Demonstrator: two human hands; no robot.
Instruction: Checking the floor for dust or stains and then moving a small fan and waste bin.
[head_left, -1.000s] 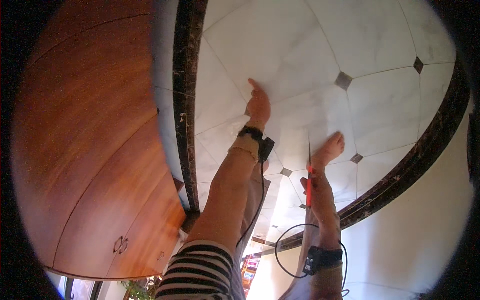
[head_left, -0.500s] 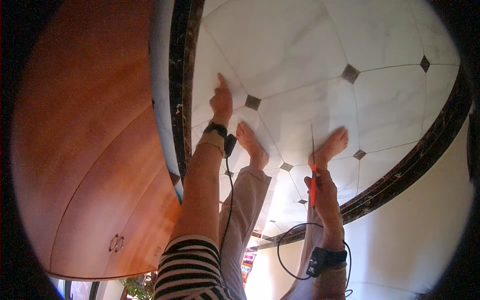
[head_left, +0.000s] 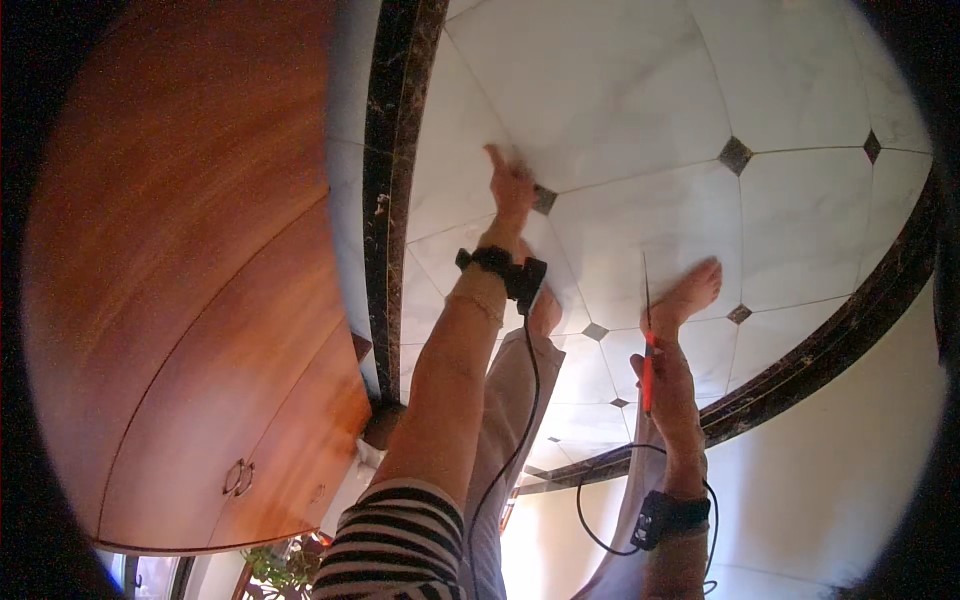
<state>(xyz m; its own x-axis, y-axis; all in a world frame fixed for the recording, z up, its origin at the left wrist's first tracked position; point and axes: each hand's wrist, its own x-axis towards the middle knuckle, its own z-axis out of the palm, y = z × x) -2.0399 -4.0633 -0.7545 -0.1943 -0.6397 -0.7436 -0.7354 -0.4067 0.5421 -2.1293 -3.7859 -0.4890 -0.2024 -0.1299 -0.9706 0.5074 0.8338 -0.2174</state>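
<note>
My left hand (head_left: 510, 185) is stretched far out over the white marble floor (head_left: 640, 130), fingers apart and blurred, right beside a small dark diamond inset (head_left: 545, 198). It holds nothing. My right hand (head_left: 668, 385) is closed on a thin tool with a red handle (head_left: 648, 368), whose metal shaft points away from me. The tool's tip ends close to my bare right foot (head_left: 692, 292). My other bare foot (head_left: 545, 312) shows just behind my left wrist. Both wrists wear black bands with a black cable (head_left: 600, 520).
Reddish wooden cabinet doors (head_left: 200, 300) with metal handles (head_left: 238, 478) fill the left side. A dark marble border strip (head_left: 385, 200) runs along them and another (head_left: 830, 350) curves at the right. A pale wall (head_left: 830, 480) lies lower right.
My left hand has swung to the left and back to the right, ending against the dark diamond inset. The right hand has kept its hold on the red-handled tool and barely moved.
</note>
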